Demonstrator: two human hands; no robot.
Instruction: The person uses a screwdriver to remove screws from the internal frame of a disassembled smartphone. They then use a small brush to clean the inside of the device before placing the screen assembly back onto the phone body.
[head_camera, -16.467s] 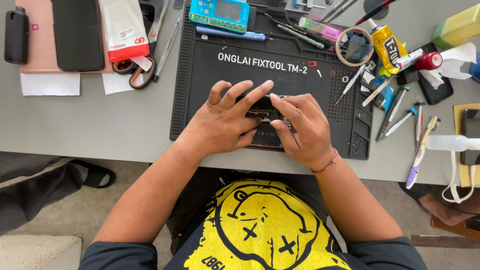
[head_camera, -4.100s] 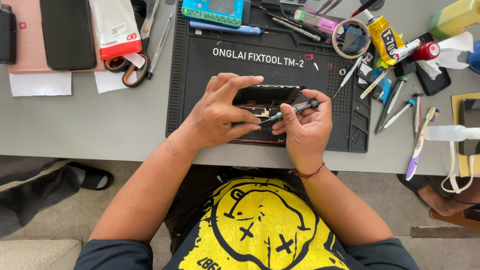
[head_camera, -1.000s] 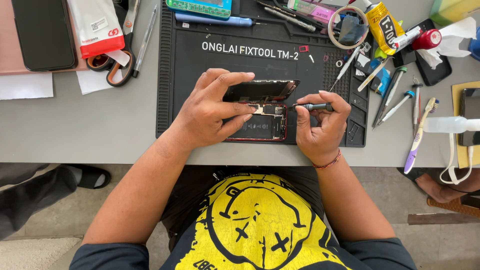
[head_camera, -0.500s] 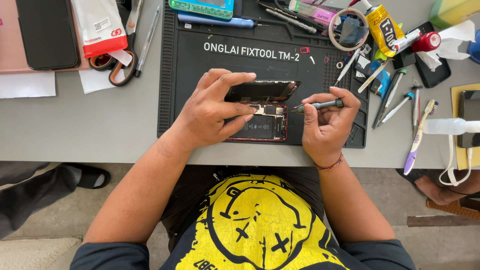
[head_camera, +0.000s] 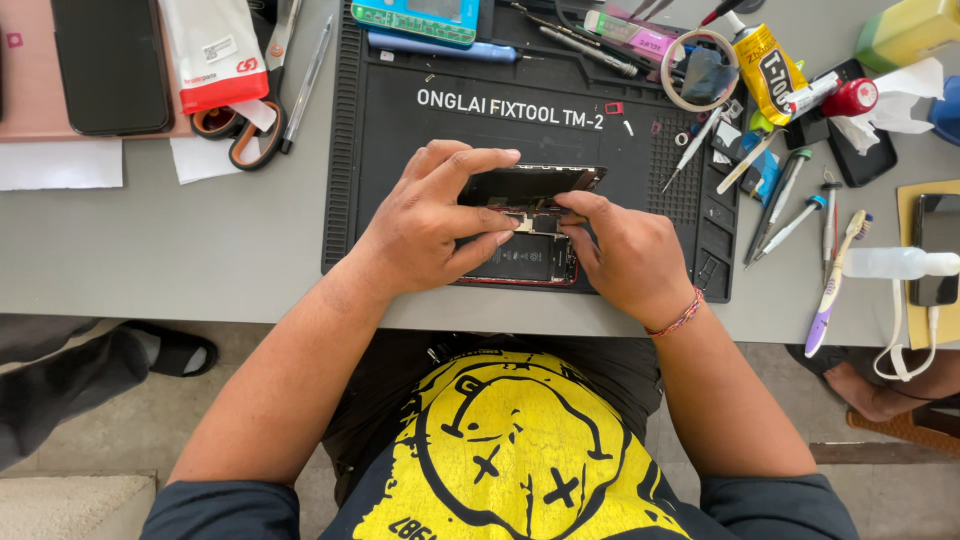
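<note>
1. opened phone lies on black repair mat, near its front edge.
2. left hand props the lifted screen, fingers clamped on it.
3. right hand has put down the screwdriver it held a moment ago (not traceable now); fingertips pinched together at the connectors, so work shifts to bare fingers.
4. farther off: tape roll, glue tube.

We record the opened red-framed phone on the black rubber repair mat, between left hand and right hand; orange-handled scissors lie left of the mat.

scissors | glue tube | toothbrush | tape roll
</note>
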